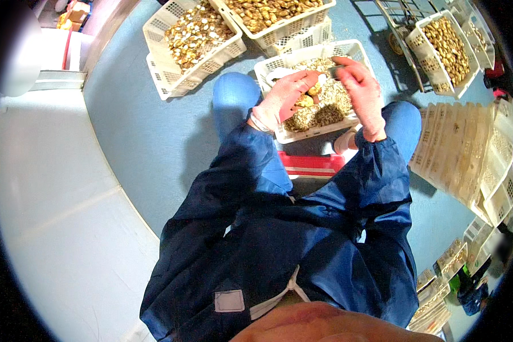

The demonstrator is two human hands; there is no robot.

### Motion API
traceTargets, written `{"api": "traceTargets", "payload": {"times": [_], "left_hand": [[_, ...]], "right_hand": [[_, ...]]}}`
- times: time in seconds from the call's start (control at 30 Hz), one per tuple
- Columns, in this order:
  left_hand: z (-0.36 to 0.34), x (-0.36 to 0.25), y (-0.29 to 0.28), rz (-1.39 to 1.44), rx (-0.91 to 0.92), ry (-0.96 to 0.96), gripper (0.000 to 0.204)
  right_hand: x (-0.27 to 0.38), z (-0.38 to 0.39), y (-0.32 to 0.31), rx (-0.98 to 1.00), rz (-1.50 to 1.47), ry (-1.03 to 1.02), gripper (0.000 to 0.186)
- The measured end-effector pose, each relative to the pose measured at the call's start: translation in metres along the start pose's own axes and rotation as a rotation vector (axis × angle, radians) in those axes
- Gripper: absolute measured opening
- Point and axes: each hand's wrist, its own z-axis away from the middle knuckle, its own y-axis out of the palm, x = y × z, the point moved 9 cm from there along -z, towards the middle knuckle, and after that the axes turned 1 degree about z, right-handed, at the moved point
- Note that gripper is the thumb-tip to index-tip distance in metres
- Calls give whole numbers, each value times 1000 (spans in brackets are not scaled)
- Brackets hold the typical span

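Both hands hover over a white perforated basket (302, 137) between my knees. Heaped inside it are small beige and brown bits (333, 97). My left hand (288, 97) is curled around glossy yellow-brown rounded lumps (305, 101), perhaps mushrooms; the exact kind cannot be made out. To its right, my right hand (360, 85) is bent with thumb and fingers closed around a small, thin, greyish thing (334, 72). Too little of that thing shows to name it. A whitish piece (278, 74) lies at the basket's far left corner, partly behind my left hand.
Beyond the basket stand two white crates, one of brown and whitish pieces (196, 43), one of golden-brown lumps (268, 12). A metal rack (402, 40) and another filled crate (447, 51) are at far right. Stacked crates (456, 154) lean nearby. Something red (312, 163) sits between my legs.
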Motion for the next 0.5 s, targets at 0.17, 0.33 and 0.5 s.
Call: {"api": "traceTargets", "payload": {"times": [0.17, 0.33, 0.5], "left_hand": [[-1, -35, -14, -56, -198, 270, 41], [-34, -68, -163, 1527, 41, 590, 27], [-58, -5, -154, 1630, -95, 248, 26]], "right_hand": [[-55, -7, -17, -49, -350, 181, 25], [-50, -1, -9, -39, -266, 226, 26], [-30, -3, -1, 7, -212, 225, 26]]}}
